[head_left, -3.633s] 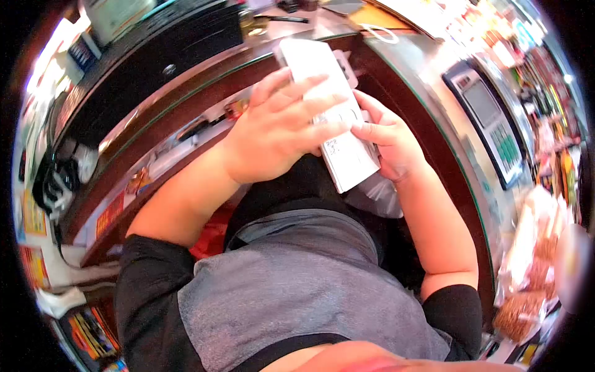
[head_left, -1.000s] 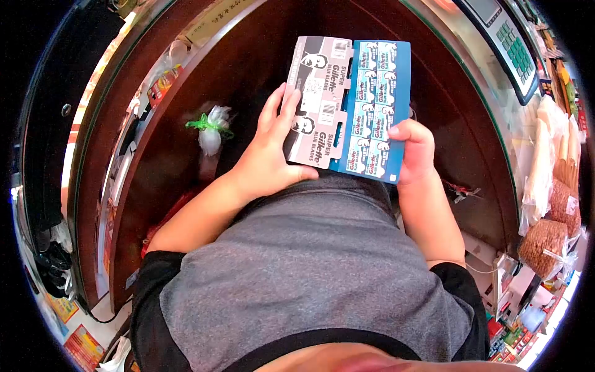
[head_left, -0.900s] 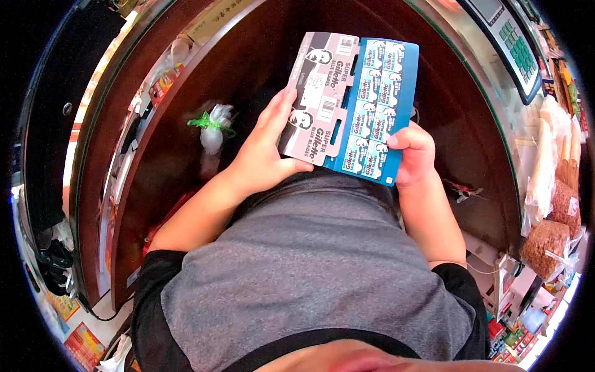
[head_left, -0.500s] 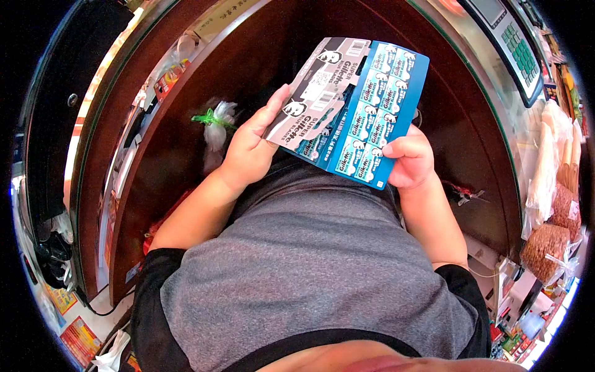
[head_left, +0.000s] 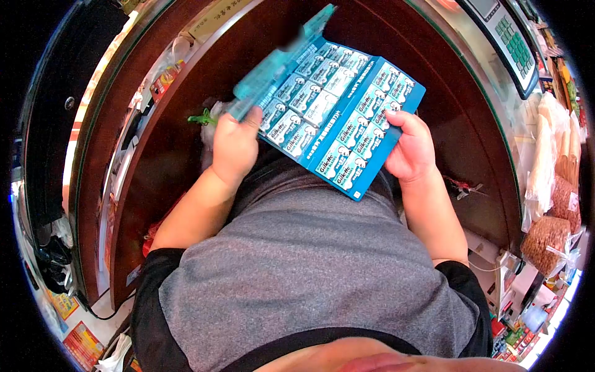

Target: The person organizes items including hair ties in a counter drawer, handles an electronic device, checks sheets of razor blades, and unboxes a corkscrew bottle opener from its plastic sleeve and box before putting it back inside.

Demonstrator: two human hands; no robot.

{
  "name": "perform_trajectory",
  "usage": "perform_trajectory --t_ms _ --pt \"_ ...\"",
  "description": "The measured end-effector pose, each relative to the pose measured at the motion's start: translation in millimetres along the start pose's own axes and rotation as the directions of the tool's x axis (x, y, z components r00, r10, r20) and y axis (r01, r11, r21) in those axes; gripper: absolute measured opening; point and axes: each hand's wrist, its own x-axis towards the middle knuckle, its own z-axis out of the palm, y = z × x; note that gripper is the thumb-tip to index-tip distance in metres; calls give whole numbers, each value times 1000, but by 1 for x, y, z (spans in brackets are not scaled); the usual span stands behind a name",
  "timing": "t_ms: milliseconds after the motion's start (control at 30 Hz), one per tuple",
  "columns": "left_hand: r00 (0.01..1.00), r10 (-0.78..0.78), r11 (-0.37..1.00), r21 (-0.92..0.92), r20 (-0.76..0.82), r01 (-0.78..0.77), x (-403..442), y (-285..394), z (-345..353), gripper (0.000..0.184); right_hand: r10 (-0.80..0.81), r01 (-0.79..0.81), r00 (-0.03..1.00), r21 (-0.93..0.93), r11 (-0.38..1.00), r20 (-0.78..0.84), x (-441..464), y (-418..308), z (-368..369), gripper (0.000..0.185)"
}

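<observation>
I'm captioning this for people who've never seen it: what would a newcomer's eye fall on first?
Probably the bright blue folding card with rows of small Gillette packs, open near the upper middle between the left hand and the right hand. Next might come the gray shirt filling the lower middle, then the device with green keys at the upper right.

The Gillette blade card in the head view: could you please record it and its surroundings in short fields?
Held item: Gillette blade card, unfolded, blade packs showing
Left hand: gripping the blurred left flap
Right hand: thumb on the right panel
Left background: plastic bag, green tie
Upper right: green-keyed device
</observation>
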Motion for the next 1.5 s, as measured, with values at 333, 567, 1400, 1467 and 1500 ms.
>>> perform_trajectory --t_ms 333,567,1400,1467,1500 --pt "957 -222 382 -886 187 262 16 -4 -4 58 27 -41 993 117 992 113 -2 26 10 48" --pt "932 -272 305 -897 239 319 34 11 16 69 118 -94 974 -130 987 194 -15 24 -5 55" --pt "832 -240 279 -785 501 553 50 7 27 64 1 433 800 -576 -693 600 0 0 87 69" --pt "825 -223 266 -782 519 564 49 8 25 62 -7 450 786 -580 -679 618 3 2 85 63" --pt "824 -220 268 -780 522 566 48 8 25 59 -3 457 782 -577 -676 623 4 4 84 62"
